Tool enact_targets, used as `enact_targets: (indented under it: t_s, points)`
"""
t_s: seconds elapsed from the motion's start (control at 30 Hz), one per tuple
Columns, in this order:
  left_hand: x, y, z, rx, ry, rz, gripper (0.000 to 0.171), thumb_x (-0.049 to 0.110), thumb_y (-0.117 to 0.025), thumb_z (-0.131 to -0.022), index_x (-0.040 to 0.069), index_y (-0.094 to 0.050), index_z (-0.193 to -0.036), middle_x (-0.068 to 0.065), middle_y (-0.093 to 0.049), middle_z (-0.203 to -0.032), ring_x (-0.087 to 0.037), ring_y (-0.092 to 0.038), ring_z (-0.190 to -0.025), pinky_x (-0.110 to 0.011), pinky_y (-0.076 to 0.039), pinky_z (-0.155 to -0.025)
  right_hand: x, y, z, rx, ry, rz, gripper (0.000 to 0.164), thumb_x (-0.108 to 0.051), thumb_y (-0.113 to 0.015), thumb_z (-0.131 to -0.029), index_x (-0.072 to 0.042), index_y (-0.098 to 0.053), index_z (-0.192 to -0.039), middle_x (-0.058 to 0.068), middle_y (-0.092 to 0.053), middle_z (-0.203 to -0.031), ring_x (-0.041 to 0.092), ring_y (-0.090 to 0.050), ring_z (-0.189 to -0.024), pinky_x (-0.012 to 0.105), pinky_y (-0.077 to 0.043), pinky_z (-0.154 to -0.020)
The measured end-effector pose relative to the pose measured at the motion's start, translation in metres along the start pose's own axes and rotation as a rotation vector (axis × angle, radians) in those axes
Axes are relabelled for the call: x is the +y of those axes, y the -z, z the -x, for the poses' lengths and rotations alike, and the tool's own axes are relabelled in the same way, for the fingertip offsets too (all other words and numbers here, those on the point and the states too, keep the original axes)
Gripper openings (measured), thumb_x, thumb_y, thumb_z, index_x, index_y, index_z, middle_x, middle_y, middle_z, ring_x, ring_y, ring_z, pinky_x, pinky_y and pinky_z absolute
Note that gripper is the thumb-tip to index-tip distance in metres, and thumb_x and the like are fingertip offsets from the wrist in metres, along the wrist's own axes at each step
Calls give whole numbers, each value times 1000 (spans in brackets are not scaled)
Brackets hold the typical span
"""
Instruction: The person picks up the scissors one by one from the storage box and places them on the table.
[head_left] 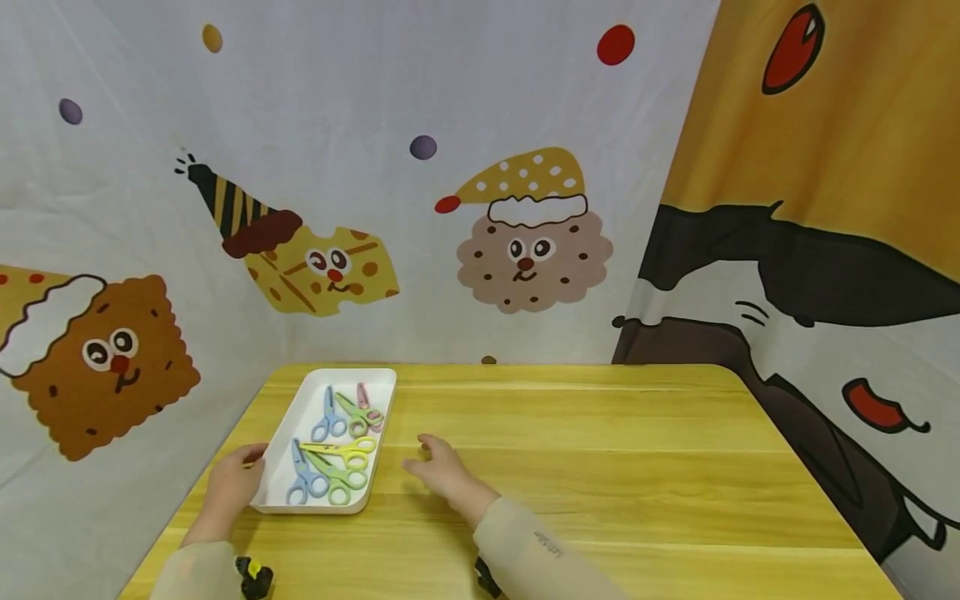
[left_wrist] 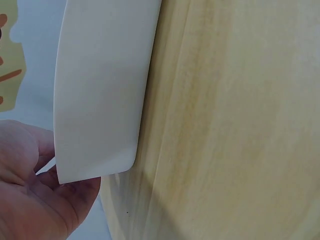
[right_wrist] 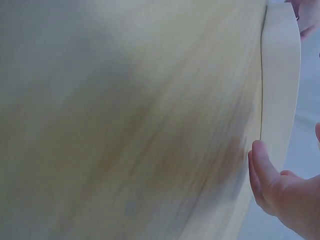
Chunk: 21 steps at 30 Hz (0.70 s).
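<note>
A white tray (head_left: 311, 392) stands at the left of the table, holding several pairs of children's scissors. Toward the tray's back lie blue scissors (head_left: 321, 430) and green scissors (head_left: 357, 428), with pink scissors (head_left: 363, 394) partly under the green ones. Yellow scissors (head_left: 352, 452) cross over another green pair (head_left: 340, 480) nearer the front, beside a second blue pair (head_left: 303, 471). My left hand (head_left: 236, 479) grips the tray's left edge near its front corner, fingers curled at the wall (left_wrist: 100, 100). To the tray's right, my right hand (head_left: 442, 471) hovers apart from it, fingers loosely extended, holding nothing.
The wooden table (head_left: 600, 467) extends to the right of the tray. Behind it hangs a white curtain (head_left: 465, 83) printed with cartoon biscuits and cheese, and a yellow and black printed section (head_left: 862, 150) hangs at the right.
</note>
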<state>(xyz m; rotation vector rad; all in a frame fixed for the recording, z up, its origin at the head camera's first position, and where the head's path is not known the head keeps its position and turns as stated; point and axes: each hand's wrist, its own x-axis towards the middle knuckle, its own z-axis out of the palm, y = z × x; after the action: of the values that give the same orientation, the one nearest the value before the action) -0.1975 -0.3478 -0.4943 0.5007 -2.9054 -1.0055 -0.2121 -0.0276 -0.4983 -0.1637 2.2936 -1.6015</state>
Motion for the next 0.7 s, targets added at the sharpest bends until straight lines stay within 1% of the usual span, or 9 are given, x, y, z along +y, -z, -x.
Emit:
enact_targets:
  t_s: [0.1,0.17,0.23,0.33,0.43,0.57,0.7]
  points:
    - [0,-1,0,5,4,6,37,9,-41,-97,-9,-48,-127,-34,-48,-125,-48,-43,-115,-60,-36,-99,-1,-8,0,19,-7,-22,61,-23,-65,-88,-2,-41,-140,21,-46,-138,34,-57,-108,48,-50,-90]
    - [-1,-2,0,14,6,8,36,9,-42,-96,-9,-49,-126,-34,-50,-122,-47,-45,-112,-60,-37,-97,-2,-14,0,31,-14,-51,60,-21,-66,-86,-2,-43,-139,20,-48,-136,28,-60,-98,44,-54,-83]
    - [-2,-3,0,19,11,9,35,9,-42,-96,-9,-50,-126,-33,-51,-120,-46,-46,-110,-59,-38,-96,-3,-20,1,38,-30,-90,60,-20,-67,-86,-3,-43,-138,20,-48,-136,26,-61,-93,42,-54,-80]
    - [-6,-5,-2,19,18,15,35,9,-42,-96,-8,-49,-126,-33,-51,-120,-46,-45,-110,-59,-37,-96,-6,-30,3,53,-43,-165,59,-16,-67,-85,-1,-44,-137,22,-48,-135,25,-62,-88,36,-55,-75]
    - [-10,-6,-5,18,26,27,36,11,-42,-97,-8,-49,-127,-32,-50,-122,-46,-45,-113,-59,-36,-98,-8,-38,5,72,-50,-236,58,-12,-67,-84,1,-44,-136,24,-48,-132,25,-61,-85,34,-55,-73]
    - [-12,-7,-7,17,41,47,37,13,-42,-97,-8,-49,-128,-32,-49,-124,-46,-44,-115,-59,-36,-99,-11,-46,3,105,-58,-292,57,-6,-68,-82,2,-46,-134,23,-51,-128,24,-61,-82,34,-56,-74]
    - [-12,-7,-8,-5,53,64,38,13,-41,-98,-7,-47,-129,-32,-47,-126,-46,-42,-117,-59,-35,-100,-11,-51,1,120,-70,-321,55,-4,-67,-82,3,-47,-132,22,-53,-124,25,-62,-80,33,-56,-73]
